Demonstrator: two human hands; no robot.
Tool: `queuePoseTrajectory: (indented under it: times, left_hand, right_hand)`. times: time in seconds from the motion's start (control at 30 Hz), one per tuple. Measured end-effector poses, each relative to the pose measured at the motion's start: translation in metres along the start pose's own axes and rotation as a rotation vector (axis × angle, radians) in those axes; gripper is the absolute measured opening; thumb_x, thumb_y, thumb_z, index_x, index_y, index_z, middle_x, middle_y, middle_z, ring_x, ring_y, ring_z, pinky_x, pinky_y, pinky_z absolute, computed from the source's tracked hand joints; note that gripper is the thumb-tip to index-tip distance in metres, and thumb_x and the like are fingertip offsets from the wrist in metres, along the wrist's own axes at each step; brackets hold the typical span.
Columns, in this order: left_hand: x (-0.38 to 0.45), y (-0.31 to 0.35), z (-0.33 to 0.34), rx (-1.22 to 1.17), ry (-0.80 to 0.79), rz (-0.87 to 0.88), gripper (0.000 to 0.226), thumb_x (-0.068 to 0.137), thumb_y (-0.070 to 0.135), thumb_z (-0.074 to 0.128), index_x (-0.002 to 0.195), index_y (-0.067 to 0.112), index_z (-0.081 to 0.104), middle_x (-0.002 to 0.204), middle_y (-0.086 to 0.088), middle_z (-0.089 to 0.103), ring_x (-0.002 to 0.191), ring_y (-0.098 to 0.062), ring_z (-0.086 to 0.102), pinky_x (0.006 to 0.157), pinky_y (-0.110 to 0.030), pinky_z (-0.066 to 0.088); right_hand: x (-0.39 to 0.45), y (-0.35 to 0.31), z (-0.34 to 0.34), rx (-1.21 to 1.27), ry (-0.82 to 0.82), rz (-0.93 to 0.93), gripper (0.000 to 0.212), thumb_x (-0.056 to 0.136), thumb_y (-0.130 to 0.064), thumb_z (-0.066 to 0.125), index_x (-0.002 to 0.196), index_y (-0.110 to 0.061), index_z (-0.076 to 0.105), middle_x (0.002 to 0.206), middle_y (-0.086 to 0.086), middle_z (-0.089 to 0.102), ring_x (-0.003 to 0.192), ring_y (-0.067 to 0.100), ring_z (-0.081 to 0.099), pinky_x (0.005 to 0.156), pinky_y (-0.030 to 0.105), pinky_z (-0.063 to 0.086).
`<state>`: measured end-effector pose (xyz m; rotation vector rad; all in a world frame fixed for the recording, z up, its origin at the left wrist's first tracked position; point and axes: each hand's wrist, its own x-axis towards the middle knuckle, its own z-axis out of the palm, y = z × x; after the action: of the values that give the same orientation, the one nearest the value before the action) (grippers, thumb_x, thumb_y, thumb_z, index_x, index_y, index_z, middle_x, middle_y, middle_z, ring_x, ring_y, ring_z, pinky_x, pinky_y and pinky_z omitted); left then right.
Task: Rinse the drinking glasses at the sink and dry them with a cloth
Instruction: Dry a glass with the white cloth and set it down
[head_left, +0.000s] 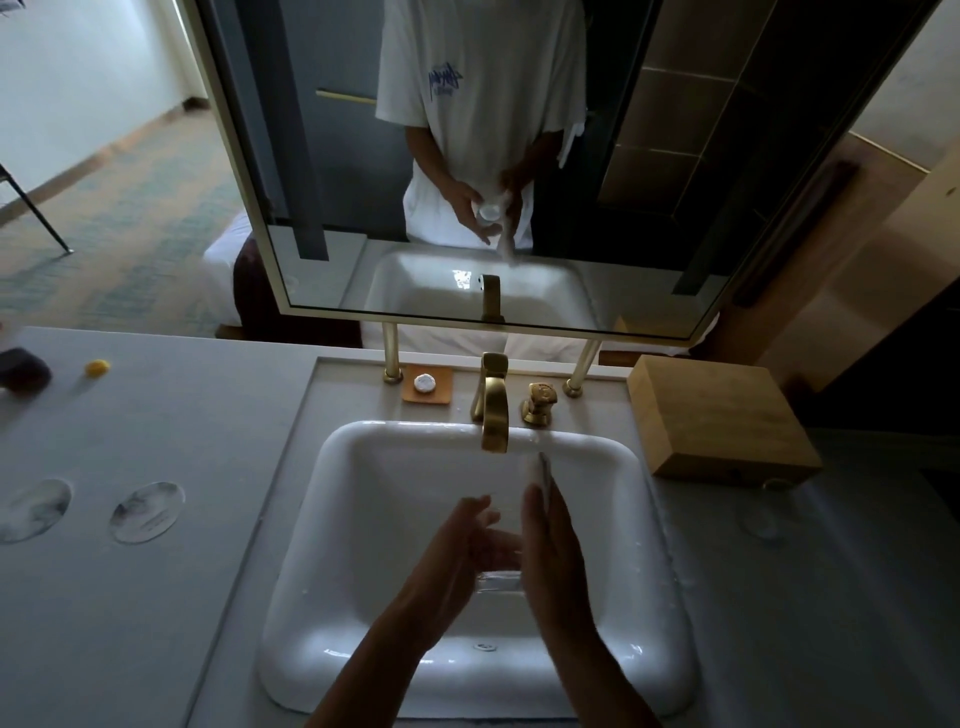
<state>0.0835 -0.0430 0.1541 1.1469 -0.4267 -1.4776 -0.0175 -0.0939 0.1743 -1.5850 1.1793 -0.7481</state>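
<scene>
The fingers (480, 512) of the left hand (447, 566) curl round the near side of a clear drinking glass (497, 571), and the right hand (553, 551) presses flat against its other side, fingers straight and pointing away toward the faucet. The glass is so transparent that only its thick base and a faint outline show between the palms; whether it holds water cannot be told. Something pale and thin, perhaps a cloth (540, 470), stands up past the right fingertips, but it is blurred and mostly hidden by the hand. Both hands hang over the middle of the white sink (332, 519), just short of the brass faucet (493, 410); no stream can be made out. Both forearms are cut off at the bottom edge. Behind the sink's far rim lie a soap dish (427, 385) and a brass handle (540, 404). A wooden box (722, 415) sits at the desk's far right, and two round paper coasters (147, 512) lie on the desk (156, 426) to the left. At the far left edge a dark object and a small yellow one are too blurred to name.
</scene>
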Motion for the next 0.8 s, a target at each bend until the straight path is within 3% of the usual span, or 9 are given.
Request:
queuePoseTrajectory:
  times: [0.1, 0.2, 0.3, 0.4, 0.5, 0.57, 0.63, 0.73, 0.8]
  left_hand:
    - [-0.001, 0.005, 0.006, 0.05, -0.064, 0.032, 0.066, 0.099, 0.061, 0.04, 0.121, 0.005, 0.068, 0.105, -0.022, 0.074, 0.097, -0.033, 0.072, 0.077, -0.035, 0.057]
    - [0.004, 0.005, 0.017, 0.027, 0.114, 0.124, 0.08, 0.084, 0.056, 0.068, 0.129, -0.007, 0.049, 0.1, -0.022, 0.067, 0.087, -0.032, 0.067, 0.077, -0.05, 0.056]
    - [0.005, 0.002, 0.02, -0.04, 0.23, 0.141, 0.06, 0.073, 0.055, 0.08, 0.107, 0.006, 0.07, 0.095, -0.017, 0.073, 0.083, -0.029, 0.072, 0.07, -0.037, 0.057]
    - [0.003, 0.0, 0.015, -0.05, 0.269, 0.132, 0.047, 0.073, 0.052, 0.075, 0.092, 0.009, 0.078, 0.092, -0.021, 0.074, 0.088, -0.035, 0.072, 0.079, -0.044, 0.054]
    - [0.001, -0.002, 0.014, -0.015, 0.199, 0.134, 0.049, 0.081, 0.052, 0.071, 0.092, 0.005, 0.078, 0.083, -0.018, 0.073, 0.079, -0.03, 0.071, 0.068, -0.034, 0.055]
    - [0.0, 0.001, 0.012, 0.003, 0.166, 0.12, 0.047, 0.085, 0.049, 0.065, 0.093, 0.005, 0.079, 0.088, -0.021, 0.076, 0.079, -0.03, 0.074, 0.063, -0.029, 0.056]
    - [0.0, 0.004, 0.013, 0.031, 0.13, 0.101, 0.047, 0.093, 0.048, 0.059, 0.101, 0.005, 0.076, 0.099, -0.025, 0.076, 0.089, -0.036, 0.075, 0.067, -0.031, 0.058]
    - [0.002, 0.004, 0.02, 0.084, 0.139, 0.135, 0.06, 0.086, 0.056, 0.064, 0.11, 0.0, 0.067, 0.102, -0.021, 0.075, 0.092, -0.035, 0.073, 0.069, -0.032, 0.057]
    - [0.006, -0.003, 0.025, 0.137, 0.232, 0.161, 0.069, 0.077, 0.058, 0.075, 0.113, 0.001, 0.063, 0.094, -0.014, 0.074, 0.086, -0.026, 0.072, 0.071, -0.034, 0.055]
  right_hand:
    - [0.007, -0.007, -0.005, 0.073, -0.03, 0.014, 0.027, 0.098, -0.04, 0.04, 0.124, -0.045, 0.049, 0.116, -0.023, 0.06, 0.108, -0.007, 0.058, 0.081, 0.002, 0.045]
    - [-0.003, -0.005, -0.004, 0.075, -0.129, 0.057, 0.056, 0.092, -0.063, 0.035, 0.143, -0.042, 0.037, 0.133, -0.004, 0.059, 0.113, 0.013, 0.063, 0.092, 0.026, 0.054]
    - [-0.022, -0.002, 0.003, -0.013, -0.088, -0.043, 0.062, 0.087, -0.072, 0.032, 0.142, -0.045, 0.022, 0.135, -0.004, 0.055, 0.103, -0.003, 0.063, 0.076, 0.01, 0.052]
    - [-0.039, 0.005, 0.011, 0.003, -0.009, -0.117, 0.056, 0.095, -0.05, 0.047, 0.144, -0.039, 0.022, 0.154, -0.007, 0.038, 0.134, -0.007, 0.039, 0.107, 0.017, 0.041]
    - [-0.033, -0.001, 0.008, 0.025, 0.033, -0.123, 0.054, 0.094, -0.062, 0.034, 0.145, -0.048, 0.022, 0.155, -0.023, 0.029, 0.144, 0.005, 0.032, 0.115, 0.029, 0.035]
    - [-0.019, -0.003, 0.002, 0.074, 0.047, -0.038, 0.046, 0.097, -0.058, 0.029, 0.142, -0.05, 0.024, 0.151, -0.025, 0.031, 0.141, 0.011, 0.038, 0.11, 0.031, 0.04]
    - [0.001, 0.004, 0.001, 0.18, -0.022, 0.144, 0.049, 0.1, -0.049, 0.031, 0.147, -0.035, 0.034, 0.147, -0.008, 0.046, 0.134, 0.017, 0.048, 0.106, 0.029, 0.043]
    - [0.016, 0.021, -0.002, 0.256, -0.131, 0.398, 0.042, 0.106, -0.023, 0.032, 0.143, -0.003, 0.039, 0.122, 0.013, 0.06, 0.108, 0.029, 0.059, 0.071, 0.007, 0.044]
    - [0.009, 0.02, 0.0, 0.245, -0.16, 0.443, 0.037, 0.106, -0.028, 0.034, 0.133, -0.007, 0.048, 0.096, 0.003, 0.061, 0.081, 0.015, 0.06, 0.057, 0.012, 0.044]
